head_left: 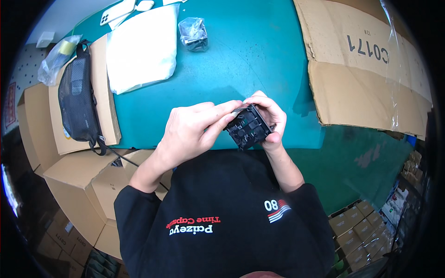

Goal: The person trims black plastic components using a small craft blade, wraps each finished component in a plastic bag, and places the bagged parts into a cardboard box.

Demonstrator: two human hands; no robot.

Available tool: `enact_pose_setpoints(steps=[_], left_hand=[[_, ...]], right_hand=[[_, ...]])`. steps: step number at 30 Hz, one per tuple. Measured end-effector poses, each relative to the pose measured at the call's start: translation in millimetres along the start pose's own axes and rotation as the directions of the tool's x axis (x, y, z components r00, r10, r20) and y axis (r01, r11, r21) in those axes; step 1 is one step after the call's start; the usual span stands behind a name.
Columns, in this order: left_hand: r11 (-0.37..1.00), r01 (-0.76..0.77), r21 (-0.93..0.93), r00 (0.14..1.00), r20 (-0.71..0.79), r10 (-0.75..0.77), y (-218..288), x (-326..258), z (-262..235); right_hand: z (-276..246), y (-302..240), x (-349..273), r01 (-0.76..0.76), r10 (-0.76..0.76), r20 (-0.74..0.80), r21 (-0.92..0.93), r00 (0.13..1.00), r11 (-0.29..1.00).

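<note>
Close to my chest, above the near edge of the table, I hold a black plastic part (250,127), boxy, with open slots and ribs on the side that shows. My right hand (271,113) is closed round its right and far side, the thumb at its lower right edge. My left hand (194,127) pinches at its upper left edge, thumb and forefinger together on what looks like a thin strip or film. What exactly lies between those fingertips is too small to make out.
The teal table (241,69) bears a bagged dark part (193,34), a white plastic package (143,48) and a white phone (118,12). A black mesh pouch (79,95) lies on cardboard at left. A large carton (366,65) stands right; an open box (88,185) sits lower left.
</note>
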State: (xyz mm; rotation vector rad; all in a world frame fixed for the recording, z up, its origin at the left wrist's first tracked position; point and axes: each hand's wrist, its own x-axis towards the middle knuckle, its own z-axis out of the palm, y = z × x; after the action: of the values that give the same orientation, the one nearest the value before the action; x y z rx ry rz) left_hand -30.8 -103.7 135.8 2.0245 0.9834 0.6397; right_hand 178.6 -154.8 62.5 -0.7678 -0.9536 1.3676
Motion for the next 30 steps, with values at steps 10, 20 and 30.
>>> enact_pose_setpoints(steps=[10, 20, 30], left_hand=[[0.995, -0.079, 0.068, 0.997, 0.008, 0.079, 12.0, -1.0, -6.7], [0.991, -0.040, 0.124, 0.991, -0.121, 0.055, 31.8, -12.3, -14.7], [0.991, -0.132, 0.008, 0.957, -0.258, 0.130, 33.5, 13.8, -2.5]], right_hand=[[3.3, -6.5, 2.7, 0.001, -0.002, 0.002, 0.048, 1.000, 0.999], [-2.4, -1.4, 11.5, 0.303, -0.306, 0.025, 0.093, 0.952, 0.948], [18.0, -20.2, 1.4, 0.038, -0.031, -0.095, 0.075, 0.995, 0.996]])
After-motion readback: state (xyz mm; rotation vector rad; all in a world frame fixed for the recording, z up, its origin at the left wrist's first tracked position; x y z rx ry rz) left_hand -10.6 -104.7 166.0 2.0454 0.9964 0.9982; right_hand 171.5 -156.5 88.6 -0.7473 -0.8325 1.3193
